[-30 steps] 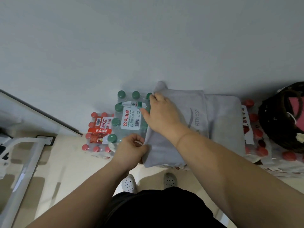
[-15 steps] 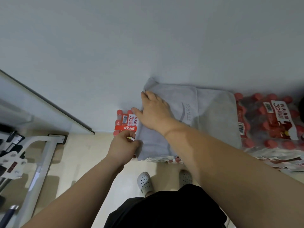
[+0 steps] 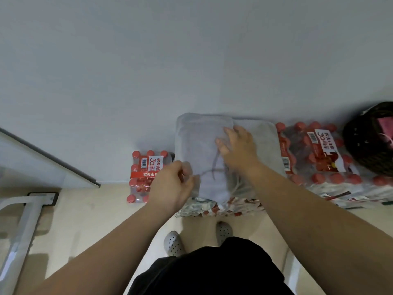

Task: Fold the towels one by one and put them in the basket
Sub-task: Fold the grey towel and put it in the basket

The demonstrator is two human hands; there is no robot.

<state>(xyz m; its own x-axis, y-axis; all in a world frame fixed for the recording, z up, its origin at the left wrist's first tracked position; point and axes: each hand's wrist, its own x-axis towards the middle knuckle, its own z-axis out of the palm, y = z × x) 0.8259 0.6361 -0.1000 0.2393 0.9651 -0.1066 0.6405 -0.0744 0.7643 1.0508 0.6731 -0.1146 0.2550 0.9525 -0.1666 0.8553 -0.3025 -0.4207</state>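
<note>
Grey towel point(image 3: 200, 143) lies under my right hand point(image 3: 239, 150), fingers point(image 3: 230, 132) spread flat to pin the fold, while my left hand point(image 3: 172, 185) pinches its near edge to square it, I reckon; basket point(image 3: 361, 145) sits well right of both.

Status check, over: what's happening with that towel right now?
Left hand pinches towel edge, right hand flat on top. Towel part-folded on bottle packs. Basket at right; nothing blocking.
</note>
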